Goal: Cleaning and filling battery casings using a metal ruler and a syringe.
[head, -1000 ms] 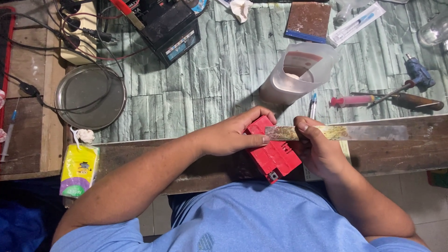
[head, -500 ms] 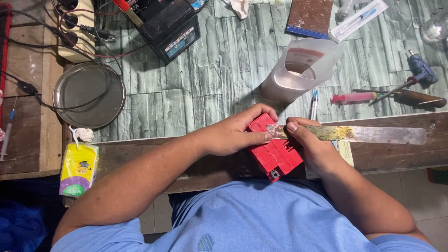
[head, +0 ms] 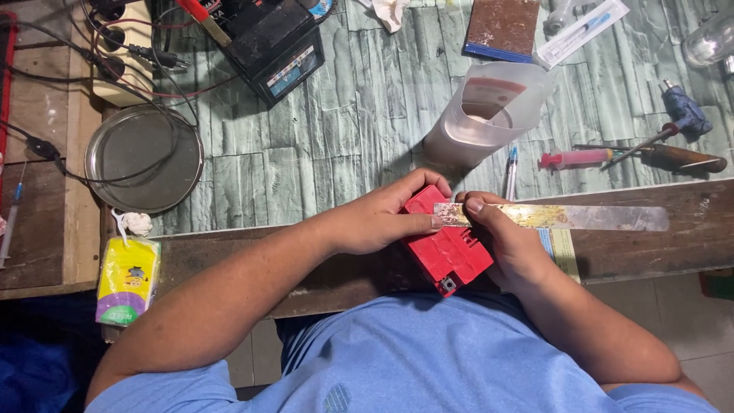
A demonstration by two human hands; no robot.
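A small red battery box (head: 451, 252) rests tilted against the wooden front edge of the table, just above my lap. My left hand (head: 382, 218) wraps over its upper left side, thumb pressed on its top edge. My right hand (head: 508, 245) holds a long flat metal blade (head: 581, 217), stained yellow near my fingers, with its tip laid across the top of the red box. The blade stretches to the right along the wooden ledge.
A translucent plastic jug (head: 489, 111) stands just beyond the hands. A black battery (head: 271, 38) with wires and a round metal dish (head: 141, 157) sit at the left. A screwdriver (head: 661, 153), a pink syringe (head: 573, 158) and a pen (head: 510, 172) lie at the right. A yellow packet (head: 126, 279) lies on the ledge at the left.
The blade has slid left across the red box, and my right hand has shifted with it. My left hand keeps its hold on the box.
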